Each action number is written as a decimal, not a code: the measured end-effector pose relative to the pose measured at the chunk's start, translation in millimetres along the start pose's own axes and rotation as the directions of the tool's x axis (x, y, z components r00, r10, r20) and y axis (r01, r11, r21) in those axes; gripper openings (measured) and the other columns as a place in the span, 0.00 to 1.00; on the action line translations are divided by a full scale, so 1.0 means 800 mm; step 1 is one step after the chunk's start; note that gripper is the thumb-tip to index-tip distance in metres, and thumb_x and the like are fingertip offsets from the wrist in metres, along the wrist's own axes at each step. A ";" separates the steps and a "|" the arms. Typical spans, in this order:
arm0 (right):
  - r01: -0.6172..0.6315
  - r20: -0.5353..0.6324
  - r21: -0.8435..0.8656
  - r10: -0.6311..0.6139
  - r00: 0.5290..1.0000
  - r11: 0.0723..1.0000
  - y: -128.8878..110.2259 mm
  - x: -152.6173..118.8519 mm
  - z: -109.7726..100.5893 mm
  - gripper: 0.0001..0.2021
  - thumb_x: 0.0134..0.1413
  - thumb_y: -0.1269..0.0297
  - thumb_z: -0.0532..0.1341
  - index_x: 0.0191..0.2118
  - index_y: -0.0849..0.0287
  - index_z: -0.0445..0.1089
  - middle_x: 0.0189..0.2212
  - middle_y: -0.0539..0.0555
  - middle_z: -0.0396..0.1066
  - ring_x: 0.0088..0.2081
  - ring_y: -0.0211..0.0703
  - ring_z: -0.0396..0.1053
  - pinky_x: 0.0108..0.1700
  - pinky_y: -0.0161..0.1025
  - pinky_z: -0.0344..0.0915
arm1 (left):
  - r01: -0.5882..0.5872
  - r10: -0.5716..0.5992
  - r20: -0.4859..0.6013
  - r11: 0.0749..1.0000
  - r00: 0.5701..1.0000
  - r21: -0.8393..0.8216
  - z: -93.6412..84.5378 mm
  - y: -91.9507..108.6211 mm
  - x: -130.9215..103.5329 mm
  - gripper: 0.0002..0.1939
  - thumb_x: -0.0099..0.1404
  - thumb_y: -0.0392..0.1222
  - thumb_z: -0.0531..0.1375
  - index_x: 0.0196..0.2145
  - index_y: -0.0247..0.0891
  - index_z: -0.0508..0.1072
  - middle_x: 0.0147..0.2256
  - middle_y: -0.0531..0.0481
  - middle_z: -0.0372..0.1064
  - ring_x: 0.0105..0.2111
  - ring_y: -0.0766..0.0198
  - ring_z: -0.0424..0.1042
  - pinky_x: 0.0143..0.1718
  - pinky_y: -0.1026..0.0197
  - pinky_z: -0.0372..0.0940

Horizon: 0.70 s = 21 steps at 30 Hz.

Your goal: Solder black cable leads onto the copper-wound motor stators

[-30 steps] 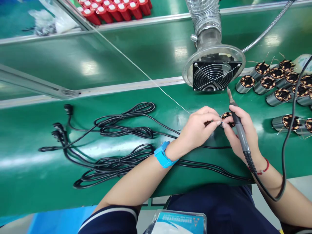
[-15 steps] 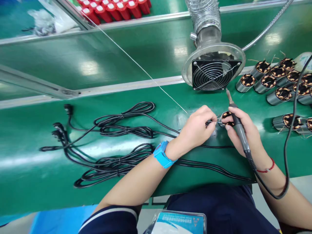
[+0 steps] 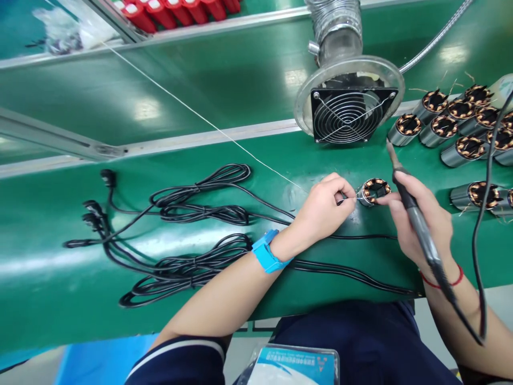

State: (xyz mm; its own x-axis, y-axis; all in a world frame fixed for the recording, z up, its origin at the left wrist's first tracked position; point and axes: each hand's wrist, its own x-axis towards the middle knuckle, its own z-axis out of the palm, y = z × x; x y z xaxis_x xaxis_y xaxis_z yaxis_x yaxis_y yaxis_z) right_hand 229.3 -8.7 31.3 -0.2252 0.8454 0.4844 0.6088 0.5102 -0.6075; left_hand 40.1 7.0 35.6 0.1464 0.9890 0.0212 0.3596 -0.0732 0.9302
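Note:
My left hand point(image 3: 329, 206), with a blue strap at the wrist, is closed in a pinch on thin solder wire point(image 3: 260, 160) that runs down from the upper left. A dark bit also shows between its fingers, too small to name. Just right of those fingertips a motor stator point(image 3: 364, 193) stands on the bench, its ring of copper windings facing up. My right hand point(image 3: 425, 224) grips a soldering iron point(image 3: 419, 222), its tip pointing up and away from the stator. The right index finger reaches to the stator's right edge; whether it touches is unclear.
A round fume hood with a fan grille point(image 3: 348, 116) hangs behind the stator. Several more stators point(image 3: 467, 149) stand at the right, behind the iron's cord point(image 3: 481, 230). Coiled black power cords point(image 3: 200, 262) lie at the left. Red cylinders point(image 3: 168, 13) sit on the upper shelf.
My right hand has moved right with the soldering iron, drawing its fingers back from over the stator, whose windings now show more fully. My left hand has hardly moved.

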 end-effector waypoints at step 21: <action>0.205 -0.232 0.244 -0.148 0.961 0.948 -0.001 -0.039 0.000 0.08 0.51 0.74 0.62 0.39 0.59 0.69 0.24 0.48 0.64 0.22 0.35 0.62 0.25 0.38 0.66 | -0.090 0.092 -0.052 0.995 0.994 0.046 0.006 0.000 -0.003 0.10 0.54 0.22 0.56 0.23 0.34 0.66 0.26 0.55 0.60 0.26 0.72 0.59 0.29 0.65 0.56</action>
State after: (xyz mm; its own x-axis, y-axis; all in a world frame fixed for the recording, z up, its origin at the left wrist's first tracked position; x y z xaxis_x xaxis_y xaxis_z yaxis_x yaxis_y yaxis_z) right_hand 235.6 -35.8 16.6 -0.1297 0.7008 0.7015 0.3453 0.6951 -0.6305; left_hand 44.2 3.8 33.5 0.1307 0.9834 0.1263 0.3871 -0.1678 0.9066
